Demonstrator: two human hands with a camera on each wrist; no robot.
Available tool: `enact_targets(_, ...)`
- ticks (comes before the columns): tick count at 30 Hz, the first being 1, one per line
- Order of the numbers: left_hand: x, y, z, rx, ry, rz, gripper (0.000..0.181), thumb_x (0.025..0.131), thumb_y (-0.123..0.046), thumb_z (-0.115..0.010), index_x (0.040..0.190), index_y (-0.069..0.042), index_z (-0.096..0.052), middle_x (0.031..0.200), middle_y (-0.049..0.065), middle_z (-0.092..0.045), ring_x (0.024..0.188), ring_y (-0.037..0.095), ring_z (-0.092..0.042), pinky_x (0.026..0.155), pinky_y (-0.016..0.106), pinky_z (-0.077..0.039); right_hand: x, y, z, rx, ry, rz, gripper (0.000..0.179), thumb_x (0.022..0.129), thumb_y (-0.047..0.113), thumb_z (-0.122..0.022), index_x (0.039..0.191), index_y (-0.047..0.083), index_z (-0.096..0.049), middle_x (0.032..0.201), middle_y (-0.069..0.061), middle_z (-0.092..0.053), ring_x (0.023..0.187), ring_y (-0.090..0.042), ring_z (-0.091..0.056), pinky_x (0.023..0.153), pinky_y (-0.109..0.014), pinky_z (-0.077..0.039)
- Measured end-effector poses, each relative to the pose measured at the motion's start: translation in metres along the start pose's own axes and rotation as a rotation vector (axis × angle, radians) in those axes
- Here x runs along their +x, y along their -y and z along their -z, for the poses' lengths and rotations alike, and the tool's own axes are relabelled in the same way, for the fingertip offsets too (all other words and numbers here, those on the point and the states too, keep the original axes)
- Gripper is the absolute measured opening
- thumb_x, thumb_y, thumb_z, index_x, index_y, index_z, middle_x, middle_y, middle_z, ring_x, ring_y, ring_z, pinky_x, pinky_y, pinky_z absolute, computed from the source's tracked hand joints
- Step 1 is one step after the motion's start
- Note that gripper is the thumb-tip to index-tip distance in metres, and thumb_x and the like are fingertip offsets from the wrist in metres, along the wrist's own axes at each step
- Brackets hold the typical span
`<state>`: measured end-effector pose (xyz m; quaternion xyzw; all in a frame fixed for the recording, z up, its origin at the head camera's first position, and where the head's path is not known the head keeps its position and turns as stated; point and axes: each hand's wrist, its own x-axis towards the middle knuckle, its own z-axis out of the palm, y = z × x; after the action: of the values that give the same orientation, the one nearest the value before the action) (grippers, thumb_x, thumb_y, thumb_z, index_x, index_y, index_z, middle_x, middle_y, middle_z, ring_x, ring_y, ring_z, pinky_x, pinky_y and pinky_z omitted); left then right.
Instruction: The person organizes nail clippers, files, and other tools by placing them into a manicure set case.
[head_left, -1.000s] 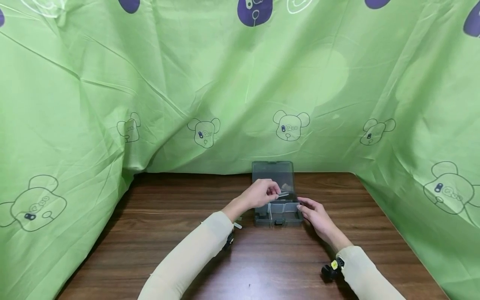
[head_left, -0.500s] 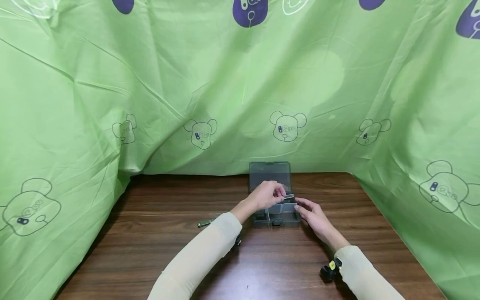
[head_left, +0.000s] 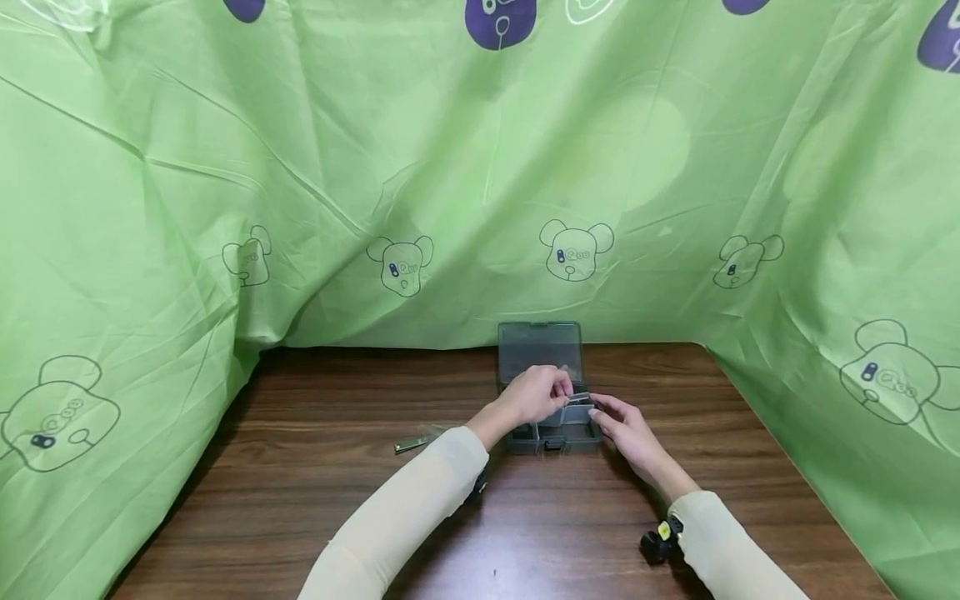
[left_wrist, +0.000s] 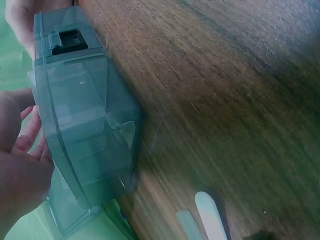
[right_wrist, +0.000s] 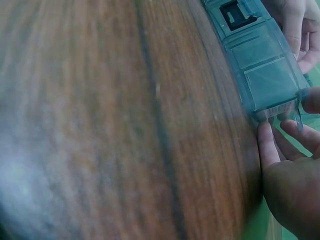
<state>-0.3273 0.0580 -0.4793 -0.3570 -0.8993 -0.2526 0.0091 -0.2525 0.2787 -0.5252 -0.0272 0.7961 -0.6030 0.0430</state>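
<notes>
A translucent grey plastic compartment box (head_left: 552, 447) stands on the table, its lid (head_left: 538, 346) raised at the back. Inside it, upright dividers (head_left: 576, 414) part the space. My left hand (head_left: 534, 394) reaches over the box from the left and pinches a small clear plastic strip (head_left: 578, 397) close above the dividers. At the right wall my right hand (head_left: 633, 435) holds the box by its corner, thumb at the rim and fingers along the outside. In the left wrist view, the box (left_wrist: 82, 115) hides part of the left fingers.
On the dark wood table (head_left: 300, 483), left of the box, lies a slim metallic piece like nail clippers (head_left: 410, 445). A white round-ended stick (left_wrist: 210, 215) and a pale green one (left_wrist: 187, 223) lie near the left wrist. Green patterned cloth (head_left: 465, 167) hangs behind and at both sides.
My left hand has moved slightly right and lower with the strip, over the dividers. The slim metallic piece has come into sight past the left sleeve. My right hand stays at the box.
</notes>
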Motion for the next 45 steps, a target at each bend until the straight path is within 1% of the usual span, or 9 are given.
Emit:
enact_targets(5, -0.005, 0.000, 0.006, -0.023, -0.014, -0.031, 0.008, 0.099, -0.020, -0.077, 0.105, -0.017, -0.073, 0.097, -0.010, -0.065, 0.089, 0.001, -0.062, 0.082, 0.016, -0.051, -0.001, -0.001, -0.001, -0.004, -0.005, -0.002, 0.050, 0.111, 0.021, -0.057, 0.154, -0.003, -0.048, 0.151, -0.024, -0.051, 0.122, -0.022, -0.052, 0.109, -0.045, -0.047)
enact_targets(9, -0.015, -0.001, 0.021, -0.020, -0.019, -0.064, 0.013, 0.098, -0.019, -0.079, 0.109, -0.013, -0.075, 0.102, -0.007, -0.066, 0.094, 0.005, -0.065, 0.086, 0.018, -0.052, -0.001, 0.000, -0.001, -0.007, 0.000, -0.010, 0.051, 0.111, 0.023, -0.057, 0.154, -0.002, -0.048, 0.154, -0.024, -0.050, 0.129, -0.026, -0.051, 0.111, -0.047, -0.046)
enact_targets(12, -0.021, 0.001, 0.035, -0.017, -0.022, -0.081, 0.018, 0.097, -0.019, -0.080, 0.112, -0.011, -0.075, 0.105, -0.006, -0.068, 0.098, 0.008, -0.067, 0.089, 0.018, -0.052, -0.001, 0.000, -0.001, -0.001, 0.002, -0.009, 0.052, 0.111, 0.024, -0.058, 0.155, -0.002, -0.047, 0.157, -0.024, -0.047, 0.134, -0.029, -0.049, 0.112, -0.047, -0.045)
enact_targets(17, -0.036, 0.016, 0.058, -0.029, -0.011, -0.076, 0.021, 0.096, -0.017, -0.080, 0.115, -0.009, -0.074, 0.108, -0.002, -0.070, 0.101, 0.013, -0.068, 0.092, 0.022, -0.053, -0.001, 0.002, -0.001, 0.005, 0.020, -0.013, 0.054, 0.112, 0.024, -0.057, 0.157, -0.002, -0.044, 0.160, -0.025, -0.043, 0.140, -0.031, -0.046, 0.114, -0.045, -0.043)
enact_targets(21, -0.049, 0.033, 0.069, -0.049, 0.012, -0.064, 0.024, 0.096, -0.016, -0.080, 0.117, -0.005, -0.073, 0.109, 0.003, -0.071, 0.102, 0.019, -0.069, 0.092, 0.029, -0.055, -0.001, 0.001, -0.002, 0.002, 0.031, -0.014, 0.055, 0.112, 0.024, -0.057, 0.158, -0.002, -0.042, 0.161, -0.025, -0.042, 0.141, -0.031, -0.046, 0.115, -0.048, -0.042)
enact_targets(27, -0.071, 0.060, 0.074, -0.086, 0.014, -0.032, 0.024, 0.094, -0.013, -0.082, 0.114, -0.002, -0.073, 0.105, 0.005, -0.072, 0.099, 0.022, -0.070, 0.092, 0.037, -0.058, -0.002, 0.002, -0.002, -0.013, 0.023, -0.013, 0.055, 0.111, 0.026, -0.058, 0.157, -0.001, -0.045, 0.160, -0.024, -0.044, 0.141, -0.031, -0.046, 0.116, -0.049, -0.041)
enact_targets(36, -0.099, 0.087, 0.076, -0.100, -0.006, 0.003, 0.021, 0.091, -0.009, -0.083, 0.108, -0.002, -0.073, 0.099, 0.005, -0.072, 0.091, 0.019, -0.069, 0.086, 0.035, -0.058, -0.002, 0.003, -0.002, -0.003, 0.026, -0.013, 0.055, 0.112, 0.026, -0.057, 0.158, 0.000, -0.044, 0.161, -0.024, -0.042, 0.143, -0.031, -0.045, 0.117, -0.049, -0.039)
enact_targets(43, -0.117, 0.098, 0.078, -0.126, 0.062, 0.042, 0.022, 0.091, -0.008, -0.083, 0.109, 0.000, -0.073, 0.100, 0.008, -0.071, 0.091, 0.025, -0.070, 0.085, 0.039, -0.059, -0.002, 0.002, -0.002, 0.007, 0.027, -0.009, 0.055, 0.112, 0.025, -0.057, 0.158, -0.002, -0.042, 0.162, -0.025, -0.041, 0.144, -0.033, -0.044, 0.117, -0.050, -0.039)
enact_targets(45, -0.121, 0.101, 0.077, -0.124, 0.084, 0.050, 0.022, 0.090, -0.009, -0.083, 0.108, -0.001, -0.073, 0.099, 0.007, -0.071, 0.091, 0.024, -0.070, 0.085, 0.037, -0.059, -0.003, 0.002, -0.002, 0.004, 0.028, -0.011, 0.055, 0.112, 0.024, -0.056, 0.159, -0.002, -0.041, 0.162, -0.026, -0.040, 0.144, -0.033, -0.043, 0.117, -0.050, -0.039)
